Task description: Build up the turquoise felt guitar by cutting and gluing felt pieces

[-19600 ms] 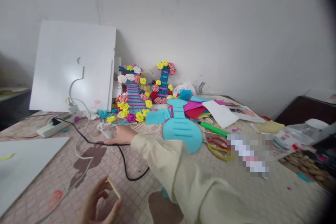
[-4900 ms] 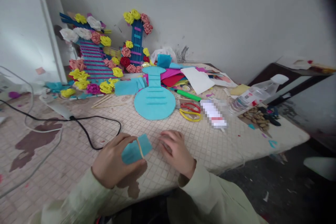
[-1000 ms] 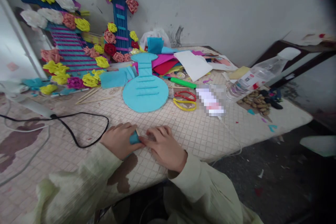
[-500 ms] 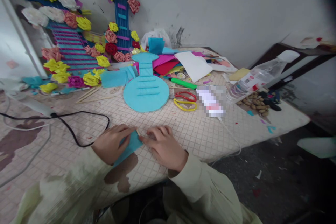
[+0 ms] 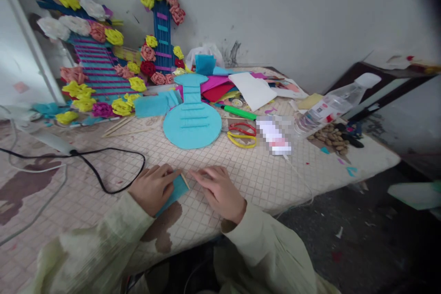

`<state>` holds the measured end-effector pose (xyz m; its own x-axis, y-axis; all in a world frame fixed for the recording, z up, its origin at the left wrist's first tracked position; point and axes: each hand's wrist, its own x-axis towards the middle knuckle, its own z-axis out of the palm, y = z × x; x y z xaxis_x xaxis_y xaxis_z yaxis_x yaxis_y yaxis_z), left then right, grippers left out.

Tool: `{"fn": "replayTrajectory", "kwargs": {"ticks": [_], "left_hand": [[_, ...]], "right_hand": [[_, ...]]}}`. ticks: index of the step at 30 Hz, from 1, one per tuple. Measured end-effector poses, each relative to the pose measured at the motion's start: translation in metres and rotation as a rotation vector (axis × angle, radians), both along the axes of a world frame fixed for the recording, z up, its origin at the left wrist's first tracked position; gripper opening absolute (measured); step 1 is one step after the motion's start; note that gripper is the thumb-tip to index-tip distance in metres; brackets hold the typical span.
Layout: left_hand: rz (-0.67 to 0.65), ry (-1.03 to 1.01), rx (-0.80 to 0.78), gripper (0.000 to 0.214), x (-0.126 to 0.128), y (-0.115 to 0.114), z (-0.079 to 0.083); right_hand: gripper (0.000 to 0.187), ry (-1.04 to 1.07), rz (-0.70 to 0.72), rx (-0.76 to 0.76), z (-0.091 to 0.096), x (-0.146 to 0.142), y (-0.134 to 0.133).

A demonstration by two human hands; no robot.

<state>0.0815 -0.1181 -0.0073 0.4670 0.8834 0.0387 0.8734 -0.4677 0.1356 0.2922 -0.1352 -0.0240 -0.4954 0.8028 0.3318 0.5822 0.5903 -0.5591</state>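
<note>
A small piece of light-blue paper (image 5: 177,191) lies on the table with a short thin wooden stick (image 5: 185,180) along its right edge. My left hand (image 5: 153,188) rests on the paper's left part, covering some of it, its index finger reaching to the stick's upper end. My right hand (image 5: 220,193) is just right of the stick, apart from the paper, with nothing in it and the fingers loosely stretched. Beyond both hands is a blue guitar-shaped cutout (image 5: 193,135) with raised strips across it.
Red-and-yellow-handled scissors (image 5: 242,141), a green marker (image 5: 239,112) and a phone (image 5: 274,135) lie to the right, near a plastic bottle (image 5: 336,105) and peanuts (image 5: 332,138). Flower-trimmed paper instruments (image 5: 98,66) lean at the back left. A black cable (image 5: 99,183) loops beside my left hand.
My right hand has drawn back a little to the right, off the stick and paper, so more of the stick shows. My left hand remains on the paper.
</note>
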Motion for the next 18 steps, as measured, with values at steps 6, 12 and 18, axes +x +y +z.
{"fn": "replayTrajectory", "kwargs": {"ticks": [6, 12, 18], "left_hand": [[0.053, -0.321, -0.079, 0.034, -0.011, 0.007, -0.006], [0.265, -0.29, -0.151, 0.024, -0.009, 0.011, 0.001], [0.257, -0.382, -0.253, 0.006, -0.005, 0.022, 0.001]], "right_hand": [[0.051, 0.083, 0.0, 0.007, -0.002, 0.0, 0.002], [0.054, 0.201, -0.012, 0.017, -0.004, 0.001, 0.002], [0.056, 0.321, -0.064, 0.024, -0.008, 0.001, 0.0]]}}
